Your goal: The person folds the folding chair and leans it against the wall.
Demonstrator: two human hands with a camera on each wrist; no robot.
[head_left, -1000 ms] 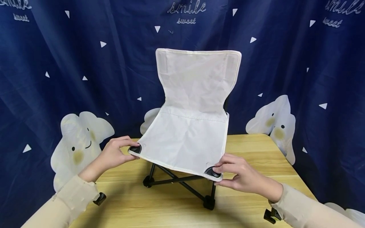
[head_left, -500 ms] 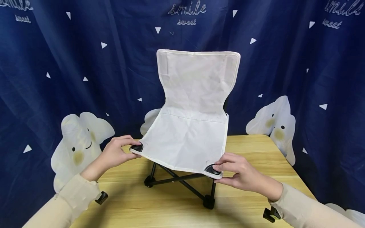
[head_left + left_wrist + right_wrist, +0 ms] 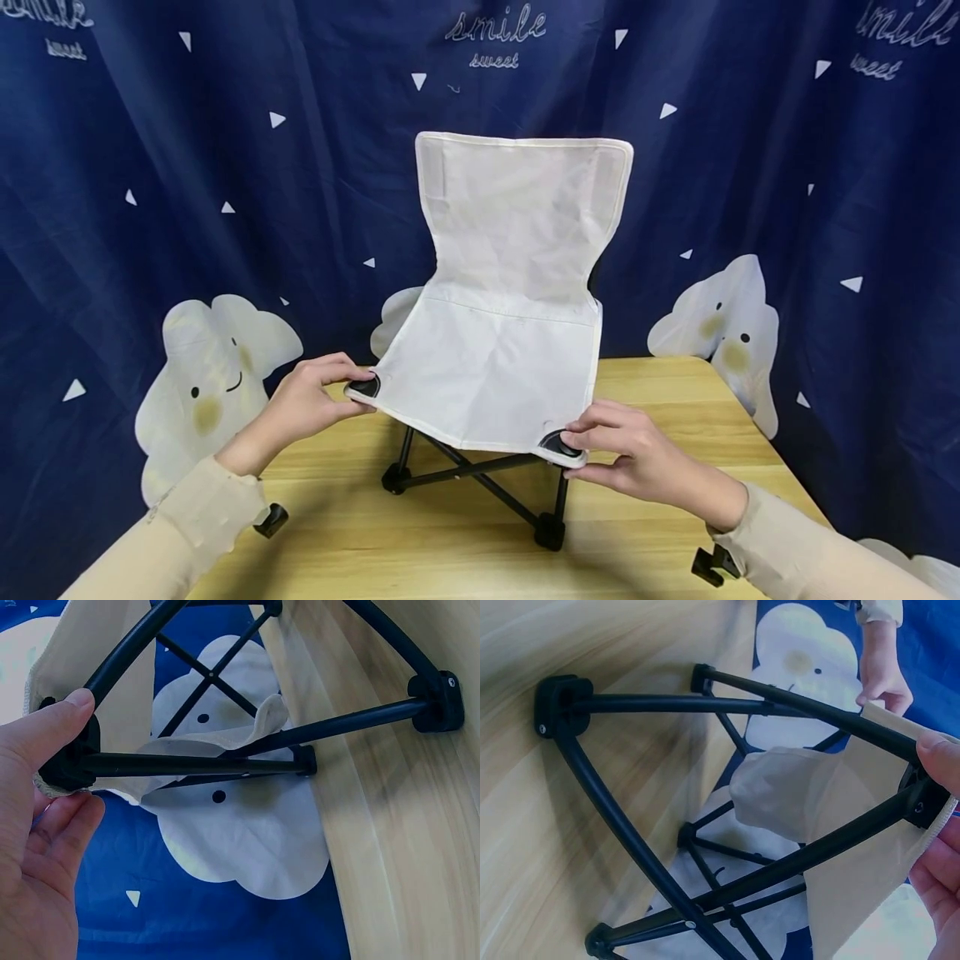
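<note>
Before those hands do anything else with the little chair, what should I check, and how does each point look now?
1. Left hand pinches the seat's left front corner: ok.
2. Right hand pinches the right front corner: ok.
3. Seat opened out, not folded up: ok.
4. Backrest standing up behind it: ok.
5. Front feet on the table: ok.
6. Pivot tight where the black bars cross: cannot tell; pictures don't show tightness.
</note>
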